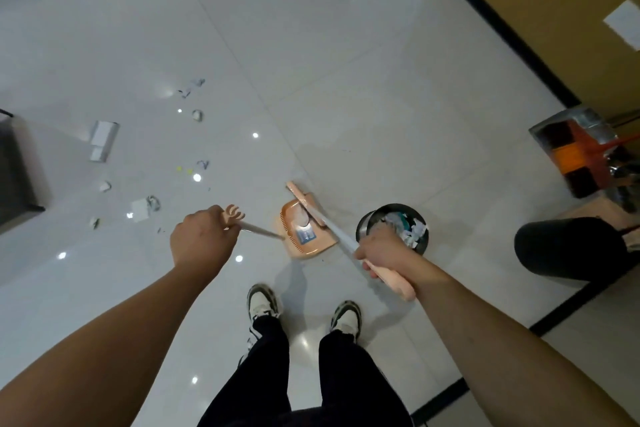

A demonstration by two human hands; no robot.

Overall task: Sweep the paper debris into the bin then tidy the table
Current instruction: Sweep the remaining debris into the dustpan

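An orange dustpan (304, 236) rests on the white tiled floor in front of my feet. My left hand (202, 237) grips the top of its long handle (258, 229). My right hand (382, 248) holds the pink grip of a broom handle (332, 225), and the broom head (298, 194) lies across the pan's far edge. A small round black bin (363, 222) with paper scraps inside stands just right of the pan, partly behind my right hand. Paper debris (143, 210) lies scattered over the floor to the left, including a crumpled ball (197, 114) and a folded white piece (102, 140).
A dark cabinet or furniture edge (15, 170) stands at the far left. At the right, a metal dustpan with an orange broom (581, 149) leans by a brown wall (554, 10), and a black stool seat (568, 250) sits nearby. My shoes (263, 302) are just behind the pan.
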